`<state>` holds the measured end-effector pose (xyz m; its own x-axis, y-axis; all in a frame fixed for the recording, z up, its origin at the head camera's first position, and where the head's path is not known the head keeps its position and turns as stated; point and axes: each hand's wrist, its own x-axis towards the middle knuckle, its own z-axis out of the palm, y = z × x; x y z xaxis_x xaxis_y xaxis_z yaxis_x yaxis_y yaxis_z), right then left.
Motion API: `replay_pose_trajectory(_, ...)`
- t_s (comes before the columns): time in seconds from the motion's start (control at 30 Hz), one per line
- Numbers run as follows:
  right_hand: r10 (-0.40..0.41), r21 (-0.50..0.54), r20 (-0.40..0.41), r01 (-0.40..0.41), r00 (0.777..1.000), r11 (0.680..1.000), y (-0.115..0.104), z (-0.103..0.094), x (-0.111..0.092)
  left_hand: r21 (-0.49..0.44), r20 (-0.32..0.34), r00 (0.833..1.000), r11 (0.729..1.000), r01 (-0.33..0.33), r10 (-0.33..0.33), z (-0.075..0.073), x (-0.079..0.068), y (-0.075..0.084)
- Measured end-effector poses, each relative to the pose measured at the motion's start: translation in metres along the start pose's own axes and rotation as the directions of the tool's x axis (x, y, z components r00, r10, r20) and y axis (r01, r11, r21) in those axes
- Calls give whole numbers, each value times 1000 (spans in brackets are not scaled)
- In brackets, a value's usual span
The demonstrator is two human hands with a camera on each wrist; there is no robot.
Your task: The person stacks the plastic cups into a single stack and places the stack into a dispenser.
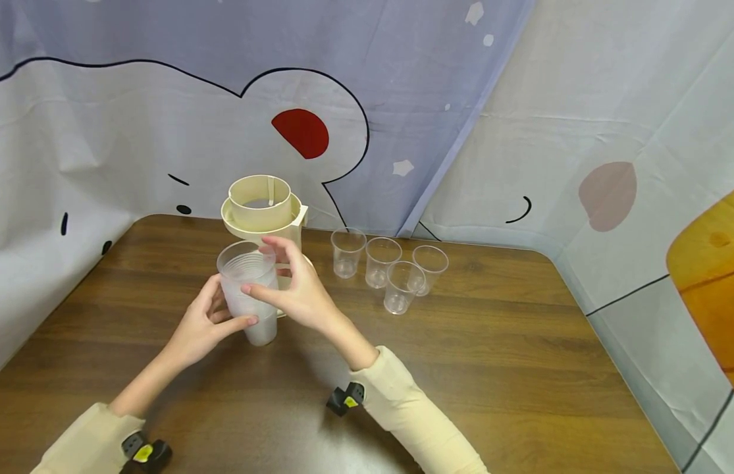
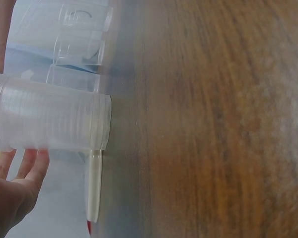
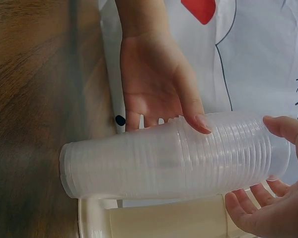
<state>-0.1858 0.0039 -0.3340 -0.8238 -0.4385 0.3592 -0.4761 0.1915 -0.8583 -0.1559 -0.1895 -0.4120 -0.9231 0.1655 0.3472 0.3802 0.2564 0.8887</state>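
A tall stack of clear plastic cups (image 1: 260,332) stands nearly upright over the wooden table, with its wider rims at the top. My left hand (image 1: 197,326) grips the stack from the left, thumb across the near side; in the right wrist view the thumb of that left hand (image 3: 154,79) lies along the middle of the stack (image 3: 139,166). Around the upper cups, my right hand (image 1: 304,293) holds with its thumb on the near side and fingers behind. Directly behind is a cream plastic holder (image 1: 262,217) with a round, open top, partly hidden by the stack and right hand.
Several single clear cups, among them a front one (image 1: 397,289), stand upright right of the holder. The brown wooden table (image 1: 491,382) reaches back to a printed curtain (image 1: 183,138) along its far edge. Black wrist cameras sit on both sleeves.
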Motion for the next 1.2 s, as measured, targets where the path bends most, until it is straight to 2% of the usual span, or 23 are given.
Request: replay_pose_trajectory(1.2,23,-22,67,-22,997,1000,3,-1,-1,11,-1,1000,1000,-3,3,0,-1,0)
